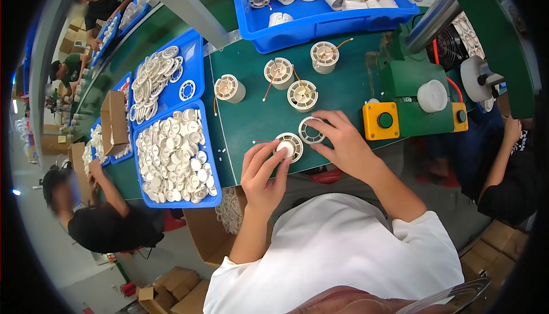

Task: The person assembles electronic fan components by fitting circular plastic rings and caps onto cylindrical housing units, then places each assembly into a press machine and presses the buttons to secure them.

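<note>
"Near the middle of the frame, what have you got?"

"My left hand (262,171) grasps a white cap (285,149) over a housing (297,141); whether they touch, I can't tell. Just to the upper right, my right hand (346,145) loosely holds a ring (303,135) by its edge."

"How will they handle?"

"Light and stiff, I'd judge, the cap maybe slippery. I'd take each by the rim, sparing that thin wire (262,141): it looks fragile."
</note>
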{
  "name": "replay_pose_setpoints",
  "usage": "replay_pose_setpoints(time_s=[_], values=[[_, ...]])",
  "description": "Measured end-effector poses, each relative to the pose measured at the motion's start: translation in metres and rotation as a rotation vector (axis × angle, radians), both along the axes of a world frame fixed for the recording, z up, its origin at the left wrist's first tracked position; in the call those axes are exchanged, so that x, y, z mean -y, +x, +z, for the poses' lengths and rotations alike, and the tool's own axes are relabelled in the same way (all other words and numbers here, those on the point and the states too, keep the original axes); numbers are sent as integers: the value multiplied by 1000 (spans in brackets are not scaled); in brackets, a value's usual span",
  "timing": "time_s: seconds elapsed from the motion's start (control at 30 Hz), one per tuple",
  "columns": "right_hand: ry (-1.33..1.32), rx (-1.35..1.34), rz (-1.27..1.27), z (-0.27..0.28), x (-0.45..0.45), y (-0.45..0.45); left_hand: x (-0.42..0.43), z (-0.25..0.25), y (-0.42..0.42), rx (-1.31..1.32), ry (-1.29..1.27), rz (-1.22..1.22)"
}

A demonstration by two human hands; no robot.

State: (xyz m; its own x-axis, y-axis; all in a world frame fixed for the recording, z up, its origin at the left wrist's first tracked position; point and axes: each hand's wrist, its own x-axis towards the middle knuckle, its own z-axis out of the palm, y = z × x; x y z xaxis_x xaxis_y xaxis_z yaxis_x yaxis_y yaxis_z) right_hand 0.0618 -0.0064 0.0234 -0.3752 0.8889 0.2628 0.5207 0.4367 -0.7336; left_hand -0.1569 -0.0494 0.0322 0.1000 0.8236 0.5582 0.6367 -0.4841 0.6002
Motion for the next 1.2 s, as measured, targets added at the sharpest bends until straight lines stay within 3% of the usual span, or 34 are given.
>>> replay_pose_setpoints(time_s=[0.17,0.27,0.47,0.77,1.2], values=[[6,-21,-135,3,10,-1,3,-5,2,49,-73,-4],[156,-183,-171,12,21,-8,3,-7,-2,42,-57,-8],[92,-151,-78,25,18,-47,-3,-28,3,337,-312,-13],[26,-35,-250,22,16,-59,-5,-28,23,372,-240,106],[53,12,-243,15,22,-57,-5,-32,23,368,-169,84]])
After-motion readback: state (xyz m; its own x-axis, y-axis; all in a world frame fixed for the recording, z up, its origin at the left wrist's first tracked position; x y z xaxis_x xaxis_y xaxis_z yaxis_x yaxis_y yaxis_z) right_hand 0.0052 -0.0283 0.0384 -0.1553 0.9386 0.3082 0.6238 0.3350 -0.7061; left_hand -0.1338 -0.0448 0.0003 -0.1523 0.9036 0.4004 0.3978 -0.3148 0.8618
